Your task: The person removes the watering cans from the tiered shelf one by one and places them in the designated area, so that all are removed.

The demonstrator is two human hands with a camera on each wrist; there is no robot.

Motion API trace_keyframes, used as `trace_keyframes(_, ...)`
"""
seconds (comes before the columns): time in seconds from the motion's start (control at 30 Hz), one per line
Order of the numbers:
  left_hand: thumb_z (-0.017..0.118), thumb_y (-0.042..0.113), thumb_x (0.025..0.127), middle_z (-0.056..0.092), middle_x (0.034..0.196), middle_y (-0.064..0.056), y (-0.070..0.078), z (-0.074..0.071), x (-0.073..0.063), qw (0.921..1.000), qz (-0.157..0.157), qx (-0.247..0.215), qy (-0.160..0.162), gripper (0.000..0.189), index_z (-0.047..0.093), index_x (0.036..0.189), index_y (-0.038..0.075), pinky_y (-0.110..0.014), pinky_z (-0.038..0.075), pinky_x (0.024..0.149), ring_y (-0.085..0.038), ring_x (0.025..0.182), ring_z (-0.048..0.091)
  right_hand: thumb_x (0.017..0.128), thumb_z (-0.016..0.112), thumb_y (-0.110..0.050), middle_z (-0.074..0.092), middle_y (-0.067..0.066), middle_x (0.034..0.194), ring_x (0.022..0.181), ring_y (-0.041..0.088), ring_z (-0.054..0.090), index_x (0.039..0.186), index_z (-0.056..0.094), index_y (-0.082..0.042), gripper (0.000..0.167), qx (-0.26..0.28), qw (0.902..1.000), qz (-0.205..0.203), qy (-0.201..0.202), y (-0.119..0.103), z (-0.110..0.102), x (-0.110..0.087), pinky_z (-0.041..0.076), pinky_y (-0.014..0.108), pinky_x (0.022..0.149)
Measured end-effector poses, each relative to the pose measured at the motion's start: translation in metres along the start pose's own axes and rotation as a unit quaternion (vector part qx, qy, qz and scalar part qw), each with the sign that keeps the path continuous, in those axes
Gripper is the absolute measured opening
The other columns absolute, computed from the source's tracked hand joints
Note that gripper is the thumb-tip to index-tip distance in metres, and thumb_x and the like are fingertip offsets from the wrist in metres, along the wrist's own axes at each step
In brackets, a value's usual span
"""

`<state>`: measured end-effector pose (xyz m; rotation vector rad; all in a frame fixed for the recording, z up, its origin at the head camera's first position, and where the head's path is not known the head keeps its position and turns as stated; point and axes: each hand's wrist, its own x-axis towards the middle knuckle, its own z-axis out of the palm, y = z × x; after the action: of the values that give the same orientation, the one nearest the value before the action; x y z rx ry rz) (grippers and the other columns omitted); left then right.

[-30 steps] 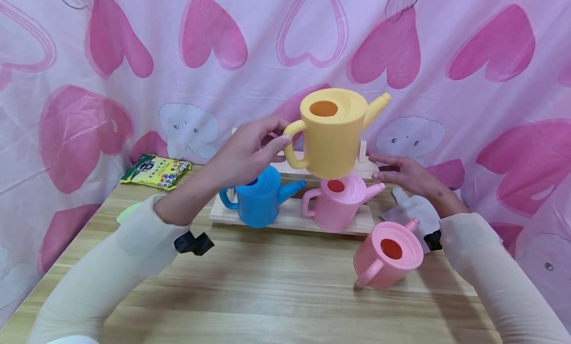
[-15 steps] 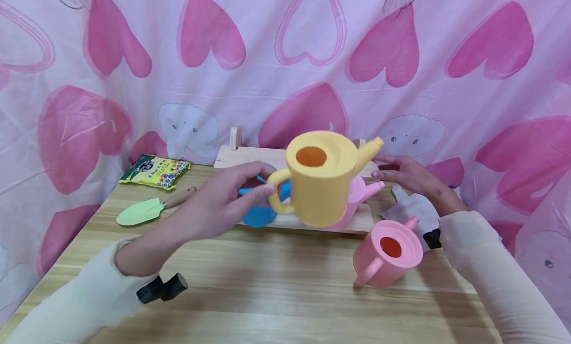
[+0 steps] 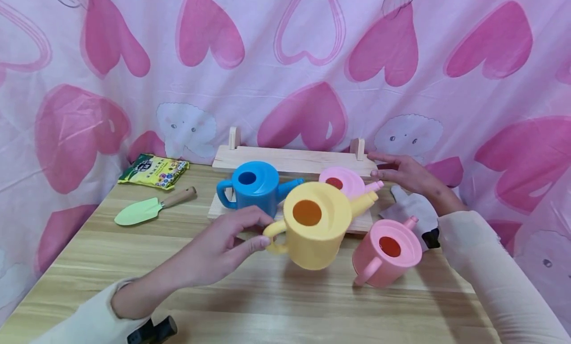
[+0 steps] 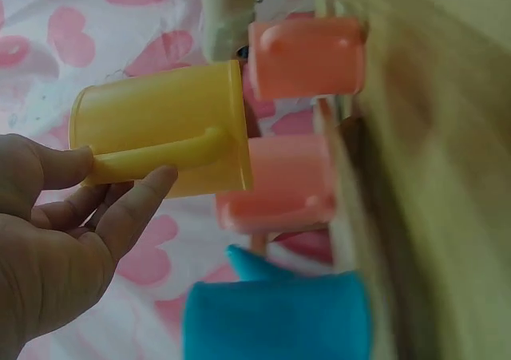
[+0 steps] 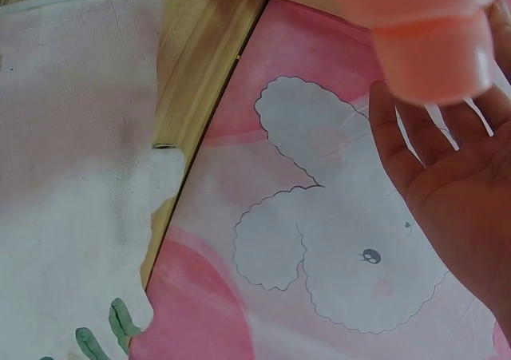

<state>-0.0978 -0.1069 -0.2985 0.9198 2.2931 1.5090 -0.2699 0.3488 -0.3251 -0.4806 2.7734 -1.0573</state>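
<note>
Yellow watering can (image 3: pixel 314 250): off tabletop (image 3: pixel 267 316), approx. upright, in front of shelf (image 3: pixel 290 160). L hand (image 3: pixel 218 252): thumb + fingers pinching its handle. Blue can (image 3: pixel 258 188), lt-pink can (image 3: pixel 350 180) on shelf. Darker pink can (image 3: pixel 394 269) on tabletop nr glove (image 3: pixel 418 212). R hand (image 3: pixel 408 173): fingers extended at shelf's R end, contact unclear. Trowel (image 3: pixel 142 211), packet (image 3: pixel 156 171) to L.

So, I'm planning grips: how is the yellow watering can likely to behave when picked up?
The yellow watering can is probably light: the left hand alone holds it by its handle. Smooth walls suggest stiff, perhaps slippery plastic. Its jutting spout should limit rolling.
</note>
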Motion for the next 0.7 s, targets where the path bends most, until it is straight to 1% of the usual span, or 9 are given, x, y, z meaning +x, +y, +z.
trace_keyframes(0.17, 0.066, 0.02, 0.103, 0.063, 0.116, 0.007, -0.017, 0.018, -0.004, 0.9991, -0.042, 0.004, -0.012, 0.015, 0.068, 0.117, 0.023, -0.033, 0.058, 0.087, -0.017, 0.112, 0.061, 0.097, 0.074, -0.03, 0.04, 0.013, 0.16, 0.133, 0.041, 0.053, 0.156, 0.047, -0.017, 0.066, 0.005, 1.0, 0.0, 0.001, 0.0, 0.0, -0.001, 0.049, 0.056, 0.1)
trace_keyframes(0.27, 0.066, 0.023, 0.103, 0.062, 0.114, 0.012, -0.027, 0.028, -0.006, 0.9984, -0.052, 0.016, -0.018, 0.014, 0.068, 0.117, 0.027, -0.032, 0.057, 0.087, -0.014, 0.112, 0.06, 0.098, 0.074, -0.031, 0.041, 0.014, 0.159, 0.133, 0.041, 0.053, 0.156, 0.046, -0.017, 0.066, 0.006, 1.0, -0.001, -0.001, 0.0, 0.0, -0.001, 0.049, 0.056, 0.1)
trace_keyframes(0.37, 0.065, 0.024, 0.103, 0.061, 0.113, 0.015, -0.036, 0.037, -0.006, 0.9983, -0.045, 0.023, -0.029, 0.014, 0.068, 0.116, 0.028, -0.031, 0.056, 0.088, -0.013, 0.112, 0.059, 0.098, 0.073, -0.031, 0.04, 0.015, 0.16, 0.133, 0.043, 0.052, 0.157, 0.045, -0.016, 0.066, 0.001, 1.0, -0.002, -0.003, -0.001, 0.0, -0.002, 0.049, 0.058, 0.1)
trace_keyframes(0.5, 0.066, 0.021, 0.103, 0.06, 0.112, 0.016, -0.046, 0.046, -0.005, 0.9985, -0.031, 0.025, -0.039, 0.013, 0.069, 0.115, 0.024, -0.029, 0.055, 0.09, -0.011, 0.111, 0.06, 0.098, 0.073, -0.031, 0.038, 0.015, 0.161, 0.133, 0.043, 0.052, 0.157, 0.045, -0.016, 0.067, -0.002, 1.0, -0.003, -0.002, -0.003, 0.001, -0.002, 0.049, 0.059, 0.1)
trace_keyframes(0.6, 0.066, 0.019, 0.103, 0.06, 0.111, 0.015, -0.051, 0.05, -0.004, 0.9986, -0.027, 0.022, -0.04, 0.011, 0.069, 0.114, 0.02, -0.029, 0.054, 0.093, -0.01, 0.111, 0.061, 0.098, 0.074, -0.032, 0.038, 0.014, 0.161, 0.134, 0.043, 0.051, 0.157, 0.045, -0.018, 0.067, 0.001, 1.0, 0.002, -0.002, -0.004, 0.001, -0.002, 0.049, 0.059, 0.1)
trace_keyframes(0.7, 0.066, 0.02, 0.103, 0.06, 0.11, 0.015, -0.054, 0.051, -0.004, 0.9986, -0.03, 0.019, -0.039, 0.011, 0.069, 0.113, 0.02, -0.028, 0.054, 0.093, -0.009, 0.112, 0.061, 0.098, 0.073, -0.031, 0.035, 0.016, 0.162, 0.134, 0.045, 0.05, 0.158, 0.042, -0.017, 0.069, 0.0, 1.0, 0.0, -0.009, -0.005, 0.001, -0.002, 0.049, 0.059, 0.099)
